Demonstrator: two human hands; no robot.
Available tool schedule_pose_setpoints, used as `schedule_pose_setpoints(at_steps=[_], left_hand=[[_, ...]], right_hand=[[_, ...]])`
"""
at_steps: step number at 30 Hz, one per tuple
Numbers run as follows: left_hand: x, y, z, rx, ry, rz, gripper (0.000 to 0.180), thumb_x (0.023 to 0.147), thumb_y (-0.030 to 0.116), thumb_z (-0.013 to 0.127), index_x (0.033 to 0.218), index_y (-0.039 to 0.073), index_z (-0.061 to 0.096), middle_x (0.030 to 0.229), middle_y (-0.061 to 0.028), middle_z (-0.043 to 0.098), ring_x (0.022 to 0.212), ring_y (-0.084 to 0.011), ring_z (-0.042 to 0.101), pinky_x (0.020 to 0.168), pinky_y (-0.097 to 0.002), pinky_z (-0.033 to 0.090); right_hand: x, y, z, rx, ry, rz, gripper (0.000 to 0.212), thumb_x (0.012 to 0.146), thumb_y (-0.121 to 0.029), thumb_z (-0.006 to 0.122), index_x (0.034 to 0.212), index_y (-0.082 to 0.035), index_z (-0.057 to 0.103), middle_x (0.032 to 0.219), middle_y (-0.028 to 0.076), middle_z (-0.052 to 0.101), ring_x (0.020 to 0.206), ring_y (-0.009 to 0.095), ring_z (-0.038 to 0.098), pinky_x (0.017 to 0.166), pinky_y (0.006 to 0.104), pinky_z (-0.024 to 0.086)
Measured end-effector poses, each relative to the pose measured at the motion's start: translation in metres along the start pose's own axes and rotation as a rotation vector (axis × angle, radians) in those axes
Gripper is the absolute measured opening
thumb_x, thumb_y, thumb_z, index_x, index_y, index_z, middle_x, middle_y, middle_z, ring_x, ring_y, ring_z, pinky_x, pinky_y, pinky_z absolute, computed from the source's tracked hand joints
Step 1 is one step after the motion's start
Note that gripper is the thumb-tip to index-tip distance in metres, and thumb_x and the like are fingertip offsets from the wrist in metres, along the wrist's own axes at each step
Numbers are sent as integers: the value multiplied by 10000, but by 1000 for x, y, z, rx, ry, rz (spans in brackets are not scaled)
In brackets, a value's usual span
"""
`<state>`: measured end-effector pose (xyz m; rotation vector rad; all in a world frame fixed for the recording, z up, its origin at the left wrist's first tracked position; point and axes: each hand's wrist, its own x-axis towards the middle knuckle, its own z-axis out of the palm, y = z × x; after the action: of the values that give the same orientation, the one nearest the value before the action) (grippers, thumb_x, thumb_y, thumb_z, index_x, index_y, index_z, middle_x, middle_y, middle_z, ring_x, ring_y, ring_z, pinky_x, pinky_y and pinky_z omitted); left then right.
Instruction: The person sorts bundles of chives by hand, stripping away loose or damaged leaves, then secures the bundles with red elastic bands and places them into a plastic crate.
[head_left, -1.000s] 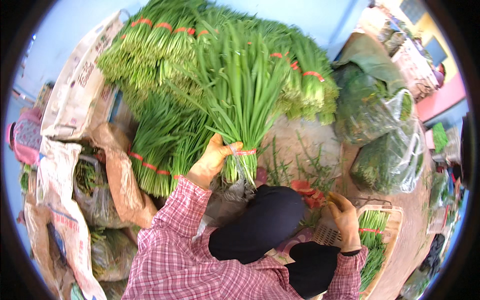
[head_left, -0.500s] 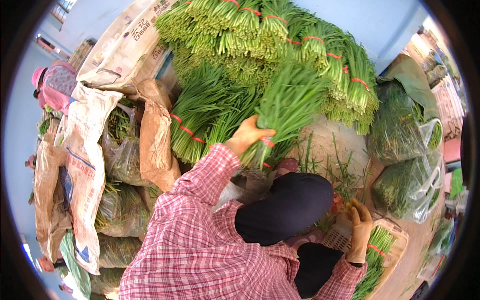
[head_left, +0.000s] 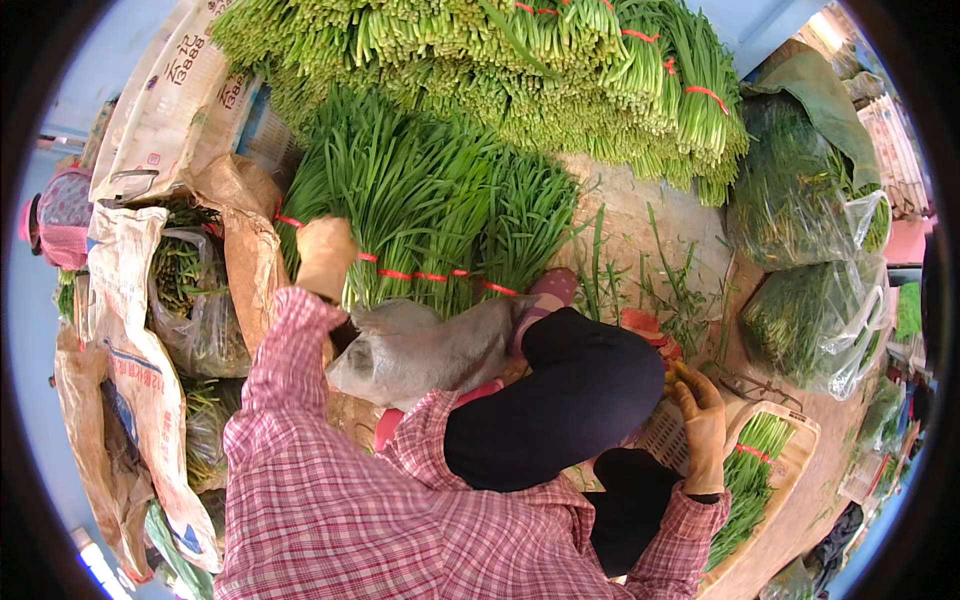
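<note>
A row of garlic chive bundles [head_left: 420, 215] lies in front of me, leaves pointing away, with red ties round their pale stalks. At the row's left end my left hand [head_left: 326, 258], in a tan glove, is curled on the tied part of the leftmost bundle [head_left: 300, 195]. Its fingertips are hidden. By my bent knee hangs my right hand [head_left: 700, 425], also gloved, with fingers loosely bent and apart and nothing seen in them. Close to its fingertips lies a heap of red ties [head_left: 650, 330].
A high stack of tied bundles [head_left: 450, 40] stands behind the row. Grey sheeting [head_left: 430, 355] lies before my knee. Filled clear bags [head_left: 810, 340] stand at right, sacks [head_left: 150, 370] at left. A crate [head_left: 800, 440] with a tied bundle is beside my right arm. Loose leaves litter the floor.
The bundle my left hand held up has left it, and the row looks fuller. That hand has moved left to the row's end. My right hand stays near the knee, its fingers slightly straighter.
</note>
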<state>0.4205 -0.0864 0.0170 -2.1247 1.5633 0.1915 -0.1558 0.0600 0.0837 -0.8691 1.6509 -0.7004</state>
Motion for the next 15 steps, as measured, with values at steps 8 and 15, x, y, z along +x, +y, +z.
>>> schedule_pose_setpoints(at_steps=[8, 15], left_hand=[[-56, 145, 21, -217, -343, 562, 385, 805, 127, 647, 1182, 156, 719, 1169, -152, 698, 1127, -336, 647, 979, -423, 512], [-16, 250, 147, -907, -358, -84, 741, 747, 419, 816, 1275, -47, 583, 1235, -263, 635, 1164, -349, 613, 956, -417, 505]], right_hand=[[2, -5, 12, -169, 37, -53, 336, 958, 3, 609, 1292, 44, 607, 1196, 136, 686, 1108, 189, 651, 962, 284, 500], [-8, -24, 19, -417, 97, -196, 352, 897, 27, 636, 1249, 31, 634, 1115, 181, 712, 1045, 247, 689, 924, 330, 524]])
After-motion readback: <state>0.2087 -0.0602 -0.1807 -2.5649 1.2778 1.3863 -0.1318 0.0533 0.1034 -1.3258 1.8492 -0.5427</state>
